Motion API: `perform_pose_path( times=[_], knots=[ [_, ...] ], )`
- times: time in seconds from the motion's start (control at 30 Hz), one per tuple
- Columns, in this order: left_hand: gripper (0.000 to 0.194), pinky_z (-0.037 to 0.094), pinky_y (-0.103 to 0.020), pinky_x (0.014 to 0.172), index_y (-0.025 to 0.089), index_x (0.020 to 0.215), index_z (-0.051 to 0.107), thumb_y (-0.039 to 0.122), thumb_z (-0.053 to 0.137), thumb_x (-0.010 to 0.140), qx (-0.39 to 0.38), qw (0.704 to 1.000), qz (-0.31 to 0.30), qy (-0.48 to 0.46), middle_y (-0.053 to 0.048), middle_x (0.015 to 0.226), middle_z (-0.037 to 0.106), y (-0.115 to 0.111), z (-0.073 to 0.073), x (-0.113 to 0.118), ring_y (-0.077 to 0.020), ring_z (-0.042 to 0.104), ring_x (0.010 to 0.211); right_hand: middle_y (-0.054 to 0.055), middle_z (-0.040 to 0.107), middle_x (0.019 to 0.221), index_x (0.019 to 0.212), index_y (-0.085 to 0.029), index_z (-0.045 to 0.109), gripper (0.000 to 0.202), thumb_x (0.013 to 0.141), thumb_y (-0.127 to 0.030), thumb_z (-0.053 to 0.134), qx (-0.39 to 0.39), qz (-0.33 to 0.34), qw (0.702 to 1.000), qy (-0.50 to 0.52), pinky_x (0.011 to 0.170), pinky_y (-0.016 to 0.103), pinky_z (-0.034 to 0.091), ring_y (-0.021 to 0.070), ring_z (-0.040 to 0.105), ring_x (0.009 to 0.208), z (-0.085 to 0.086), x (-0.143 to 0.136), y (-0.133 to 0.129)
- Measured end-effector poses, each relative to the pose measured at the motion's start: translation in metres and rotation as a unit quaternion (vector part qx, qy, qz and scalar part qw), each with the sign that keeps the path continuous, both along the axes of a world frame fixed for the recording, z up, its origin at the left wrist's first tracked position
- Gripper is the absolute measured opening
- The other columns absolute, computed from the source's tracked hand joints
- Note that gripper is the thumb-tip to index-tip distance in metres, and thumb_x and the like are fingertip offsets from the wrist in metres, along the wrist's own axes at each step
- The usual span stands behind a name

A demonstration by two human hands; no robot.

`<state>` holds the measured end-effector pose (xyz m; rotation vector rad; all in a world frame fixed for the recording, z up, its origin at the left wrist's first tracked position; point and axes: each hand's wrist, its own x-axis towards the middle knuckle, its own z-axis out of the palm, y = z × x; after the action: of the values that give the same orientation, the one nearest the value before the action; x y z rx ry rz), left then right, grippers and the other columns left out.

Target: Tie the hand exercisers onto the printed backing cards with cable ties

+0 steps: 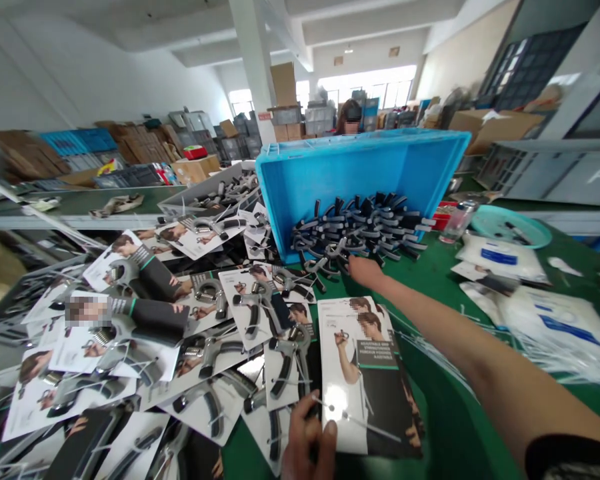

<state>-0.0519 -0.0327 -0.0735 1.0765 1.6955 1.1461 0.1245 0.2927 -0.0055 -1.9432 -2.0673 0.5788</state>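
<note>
My right hand reaches to the front edge of the pile of grey-and-black hand exercisers, its fingers closed around the handle of one exerciser. The pile spills from a blue crate tipped on its side. Near the bottom centre, my left hand rests at the lower left edge of printed cards, thumb and fingers apart. Thin white ties stick up through the top card, which bears no exerciser. Carded exercisers lie heaped to the left.
A grey crate of exercisers stands behind the heap. White ties lie under my right forearm. On the right are plastic bags, a clear jar and a turquoise tray. A person is behind the blue crate.
</note>
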Motion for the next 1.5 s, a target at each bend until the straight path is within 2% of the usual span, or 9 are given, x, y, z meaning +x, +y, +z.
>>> perform_pose_path(
  times=[0.2, 0.3, 0.4, 0.53, 0.67, 0.83, 0.9, 1.3, 1.5],
  knots=[
    [0.058, 0.041, -0.026, 0.054, 0.014, 0.139, 0.048, 0.052, 0.042, 0.096, -0.017, 0.999, -0.042, 0.023, 0.004, 0.05, 0.055, -0.003, 0.034, -0.024, -0.0166, 0.053, 0.048, 0.001, 0.058, 0.065, 0.104, -0.017, 0.055, 0.054, 0.105, -0.047, 0.01, 0.003, 0.007, 0.984, 0.176, 0.045, 0.025, 0.037, 0.0103, 0.04, 0.042, 0.053, 0.046, -0.093],
    [0.047, 0.049, -0.027, 0.07, 0.015, 0.134, 0.051, 0.043, 0.048, 0.096, 0.076, 0.994, -0.051, 0.059, -0.002, 0.073, 0.067, 0.017, 0.055, -0.04, -0.017, 0.063, 0.067, -0.008, 0.033, 0.047, 0.094, -0.022, 0.055, 0.042, 0.101, -0.055, 0.031, -0.097, 0.024, 0.837, 0.538, 0.04, 0.022, 0.025, 0.0082, 0.022, 0.037, 0.059, 0.052, -0.182],
    [0.062, 0.041, -0.039, 0.106, 0.02, 0.145, 0.041, 0.034, 0.064, 0.089, 0.206, 0.963, -0.133, 0.113, -0.014, 0.135, 0.058, 0.048, 0.073, -0.04, -0.0256, 0.056, 0.123, -0.009, 0.027, 0.044, 0.09, -0.02, 0.057, 0.041, 0.1, -0.054, 0.036, -0.223, 0.016, 0.708, 0.67, 0.039, 0.019, 0.023, 0.0063, 0.017, 0.036, 0.048, 0.037, -0.25],
    [0.044, 0.04, -0.046, 0.11, 0.023, 0.135, 0.053, 0.027, 0.06, 0.092, 0.293, 0.903, -0.245, 0.196, -0.012, 0.134, 0.06, 0.078, 0.079, -0.031, -0.0266, 0.053, 0.127, -0.01, 0.033, 0.046, 0.091, -0.017, 0.057, 0.036, 0.101, -0.047, 0.041, -0.309, 0.022, 0.628, 0.714, 0.033, 0.016, 0.015, 0.0026, 0.008, 0.034, 0.033, 0.026, -0.272],
    [0.024, 0.051, -0.04, 0.096, 0.022, 0.117, 0.064, 0.024, 0.056, 0.095, 0.3, 0.888, -0.268, 0.224, -0.009, 0.111, 0.07, 0.083, 0.067, -0.031, -0.0233, 0.064, 0.107, -0.011, 0.034, 0.04, 0.085, -0.018, 0.055, 0.041, 0.1, -0.052, 0.037, -0.341, 0.056, 0.687, 0.64, 0.033, 0.017, 0.012, 0.0036, 0.009, 0.031, 0.034, 0.043, -0.258],
    [0.022, 0.05, -0.042, 0.094, 0.02, 0.115, 0.065, 0.022, 0.056, 0.094, 0.273, 0.858, -0.33, 0.285, -0.009, 0.108, 0.07, 0.082, 0.054, -0.027, -0.0241, 0.063, 0.103, -0.001, 0.048, 0.044, 0.067, -0.018, 0.059, 0.057, 0.097, -0.061, 0.035, -0.212, 0.064, 0.946, 0.238, 0.042, 0.024, 0.023, 0.0102, 0.037, 0.037, 0.028, 0.062, -0.267],
    [0.023, 0.048, -0.044, 0.096, 0.019, 0.115, 0.064, 0.023, 0.056, 0.095, 0.266, 0.841, -0.352, 0.313, -0.01, 0.11, 0.07, 0.083, 0.054, -0.024, -0.0253, 0.061, 0.106, 0.003, 0.058, 0.056, 0.069, -0.02, 0.061, 0.049, 0.096, -0.056, 0.042, -0.103, 0.047, 0.99, 0.082, 0.05, 0.027, 0.029, 0.0154, 0.05, 0.05, 0.023, 0.065, -0.275],
    [0.024, 0.045, -0.042, 0.098, 0.02, 0.118, 0.061, 0.024, 0.053, 0.096, 0.243, 0.808, -0.44, 0.308, -0.009, 0.113, 0.068, 0.106, 0.077, -0.05, -0.0242, 0.058, 0.11, 0.008, 0.062, 0.113, 0.102, -0.023, 0.061, 0.01, 0.093, -0.023, 0.058, 0.181, 0.128, 0.962, 0.157, 0.095, 0.043, 0.045, 0.0253, 0.053, 0.109, 0.011, 0.028, -0.292],
    [0.021, 0.041, -0.041, 0.102, 0.021, 0.11, 0.066, 0.026, 0.049, 0.098, 0.238, 0.857, -0.384, 0.249, -0.008, 0.111, 0.066, 0.125, 0.079, -0.039, -0.0225, 0.057, 0.11, 0.009, 0.058, 0.121, 0.102, -0.022, 0.062, 0.013, 0.091, -0.016, 0.059, 0.197, 0.14, 0.961, 0.138, 0.097, 0.047, 0.043, 0.0272, 0.048, 0.113, 0.003, 0.0, -0.288]
  ],
)
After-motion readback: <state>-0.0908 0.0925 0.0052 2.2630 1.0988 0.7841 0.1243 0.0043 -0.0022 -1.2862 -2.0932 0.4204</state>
